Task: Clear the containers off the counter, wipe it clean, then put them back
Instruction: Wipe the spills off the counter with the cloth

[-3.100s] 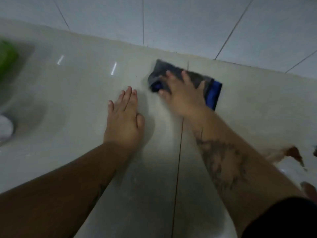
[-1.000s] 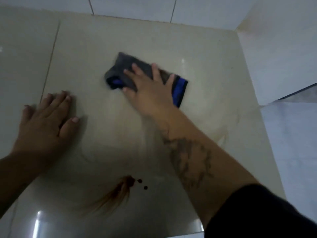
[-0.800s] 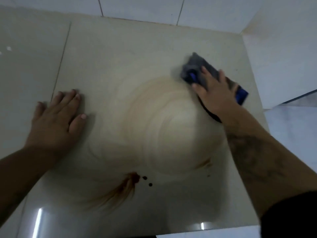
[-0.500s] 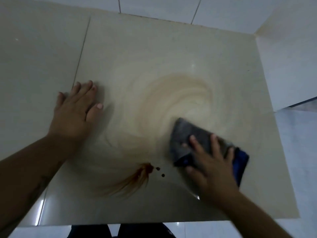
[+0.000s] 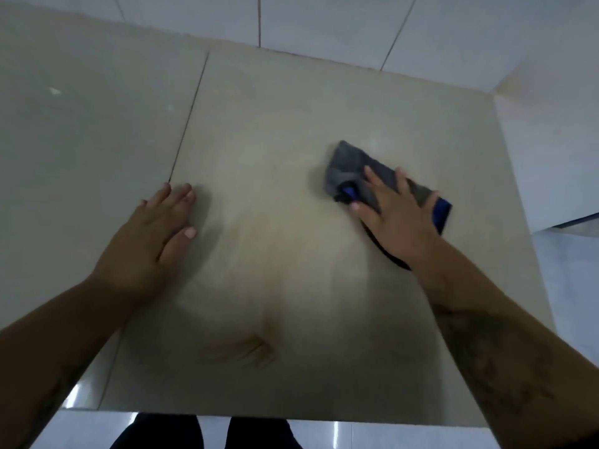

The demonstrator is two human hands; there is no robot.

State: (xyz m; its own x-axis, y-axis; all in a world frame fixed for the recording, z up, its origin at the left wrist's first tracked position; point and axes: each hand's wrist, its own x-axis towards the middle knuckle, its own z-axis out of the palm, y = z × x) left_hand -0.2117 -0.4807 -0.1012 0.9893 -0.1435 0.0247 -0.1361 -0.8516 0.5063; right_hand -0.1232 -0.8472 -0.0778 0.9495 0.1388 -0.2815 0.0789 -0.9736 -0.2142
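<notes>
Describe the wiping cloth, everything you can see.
The cloth is a folded grey rag, soft fabric by its look, with bright blue along its right edge and a blue patch at its left end. It lies flat on the beige counter, right of centre. The right hand presses it with spread, straight fingers, covering its middle.

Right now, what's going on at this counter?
A person is wiping the tiled counter. Their right hand presses flat, fingers spread, on a grey cloth with a blue edge toward the back right of the surface. The left hand rests flat on the counter beside the tile joint. A faint brownish smear shows near the front edge. The containers are not in view.
</notes>
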